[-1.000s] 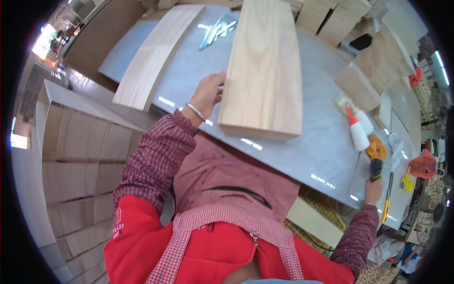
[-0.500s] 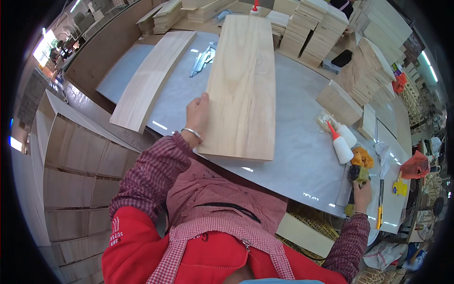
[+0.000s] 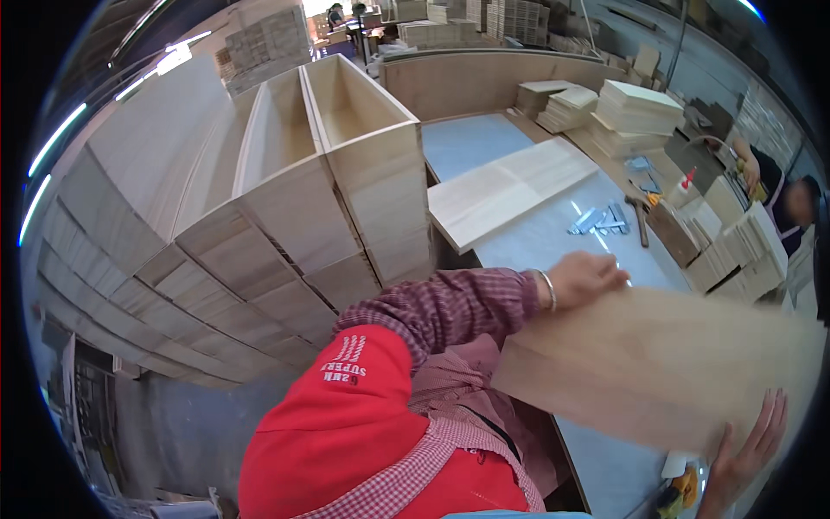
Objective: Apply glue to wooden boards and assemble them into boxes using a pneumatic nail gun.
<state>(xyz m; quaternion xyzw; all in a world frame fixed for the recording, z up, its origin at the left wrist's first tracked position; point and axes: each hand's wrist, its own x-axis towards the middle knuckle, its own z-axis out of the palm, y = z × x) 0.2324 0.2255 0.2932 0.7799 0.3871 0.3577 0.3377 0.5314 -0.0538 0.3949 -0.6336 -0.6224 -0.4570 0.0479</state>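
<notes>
A long, pale wooden board (image 3: 648,363) lies across the right of the view, blurred by motion and tilted. My left hand (image 3: 588,278) is at its far left edge, fingers curled over the edge and closed on it. Against the near side of the board, my right hand (image 3: 750,445) rests with its fingers straight and the thumb apart. Just below that hand, partly hidden, is a yellow-and-dark tool (image 3: 679,493) on the table. A second pale board (image 3: 514,192) lies flat beyond my left arm, near several metal strips (image 3: 599,220).
Tall wooden boxes (image 3: 337,164) with open tops are stacked at the left, close to the table (image 3: 605,450). A hammer (image 3: 640,223), a white bottle with a red tip (image 3: 686,186) and wood stacks (image 3: 635,112) stand farther back. Another person (image 3: 778,190) is at the far right.
The view has swung left, bringing the box stack into sight. My right hand has let go of the yellow-and-dark tool and come onto the board, which is now turned sideways.
</notes>
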